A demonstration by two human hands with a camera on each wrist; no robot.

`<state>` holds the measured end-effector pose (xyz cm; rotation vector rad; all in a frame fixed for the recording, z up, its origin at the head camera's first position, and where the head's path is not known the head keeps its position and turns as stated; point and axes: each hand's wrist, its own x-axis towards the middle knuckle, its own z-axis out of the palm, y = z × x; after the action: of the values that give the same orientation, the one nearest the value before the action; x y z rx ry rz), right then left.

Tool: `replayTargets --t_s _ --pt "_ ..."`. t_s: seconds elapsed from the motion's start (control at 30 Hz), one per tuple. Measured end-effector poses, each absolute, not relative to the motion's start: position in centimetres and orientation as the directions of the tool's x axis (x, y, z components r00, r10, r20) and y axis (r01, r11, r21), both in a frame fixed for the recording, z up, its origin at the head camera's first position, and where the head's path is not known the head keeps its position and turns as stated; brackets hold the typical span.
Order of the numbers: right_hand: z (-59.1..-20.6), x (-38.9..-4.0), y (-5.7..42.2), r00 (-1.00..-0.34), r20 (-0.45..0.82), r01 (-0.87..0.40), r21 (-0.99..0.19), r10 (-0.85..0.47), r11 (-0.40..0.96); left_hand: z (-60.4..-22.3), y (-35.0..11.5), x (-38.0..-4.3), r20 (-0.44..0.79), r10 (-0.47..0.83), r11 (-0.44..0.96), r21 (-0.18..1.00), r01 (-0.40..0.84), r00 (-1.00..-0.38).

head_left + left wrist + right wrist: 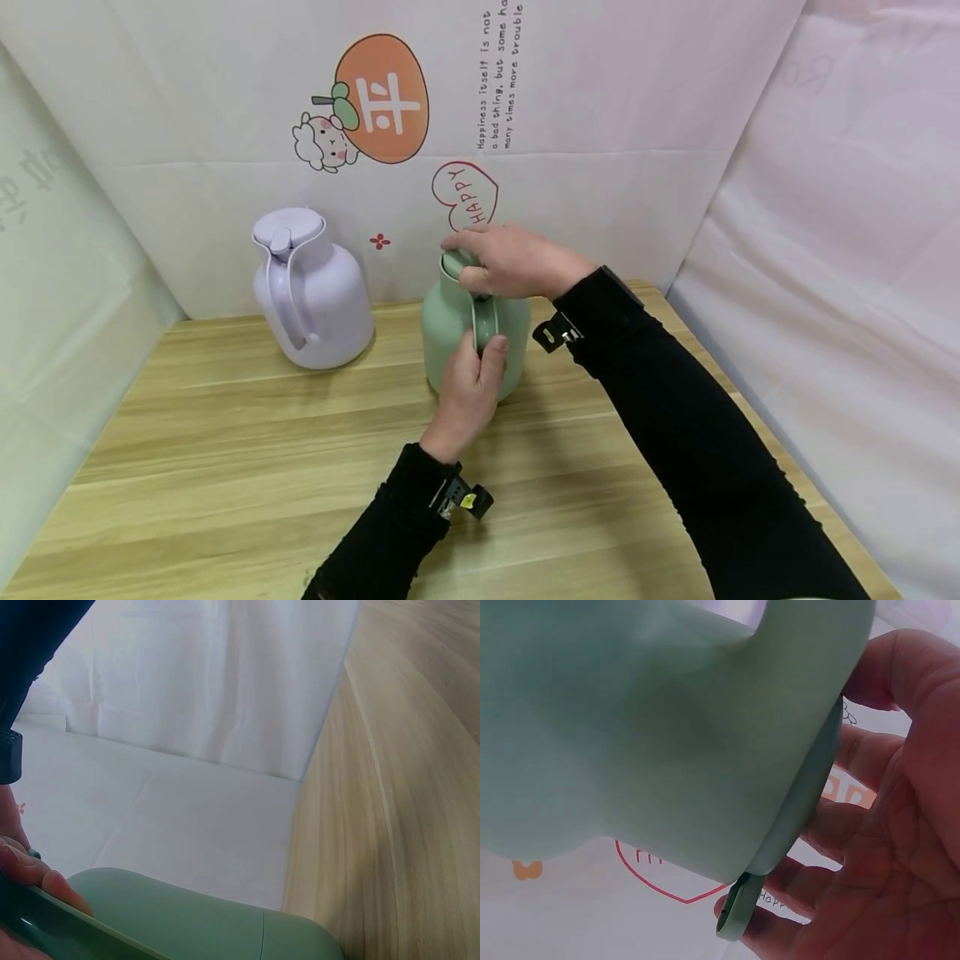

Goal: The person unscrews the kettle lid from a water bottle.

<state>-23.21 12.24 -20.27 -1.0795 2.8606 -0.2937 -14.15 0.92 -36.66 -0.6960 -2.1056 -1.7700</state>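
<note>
A green thermos jug (441, 329) stands upright on the wooden table. My left hand (467, 396) grips its handle (486, 317), with the thumb lying along the near side. Over the jug's mouth, my right hand (517, 260) holds the lid (454, 263) by its edge. The right wrist view shows the fingers spread across the lid and the thumb at the rim, with a small green loop (736, 915) by one fingertip. In the left wrist view the jug's body runs along the bottom edge.
A lilac thermos jug (330, 292) of similar shape stands to the left, its handle turned towards me. Behind the table (247, 467) hangs a white printed cloth (600, 100), close to the back edge. More white cloth closes in both sides.
</note>
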Motion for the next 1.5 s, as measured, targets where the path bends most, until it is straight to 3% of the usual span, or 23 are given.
replayTargets --t_s 0.23,0.47,0.67,1.5 --pt "-19.8 -22.4 11.5 -0.789 0.025 -0.605 -0.208 -0.614 0.769 -36.7 1.0 -14.2 0.55 0.173 0.118 0.812 0.571 -0.817" --pt "-20.0 -21.0 9.8 -0.903 0.122 -0.405 0.077 -0.412 0.911 -36.8 0.9 -14.1 0.561 0.181 0.113 0.804 0.583 -0.808" --pt "-21.0 -20.8 8.8 -0.937 0.164 -0.276 0.199 -0.309 0.94 -36.8 0.9 -14.1 0.555 0.188 0.097 0.811 0.577 -0.811" --pt "-22.0 -21.7 9.7 -0.89 0.192 -0.378 0.194 -0.413 0.905 -37.1 0.9 -14.3 0.552 0.173 0.121 0.81 0.574 -0.816"
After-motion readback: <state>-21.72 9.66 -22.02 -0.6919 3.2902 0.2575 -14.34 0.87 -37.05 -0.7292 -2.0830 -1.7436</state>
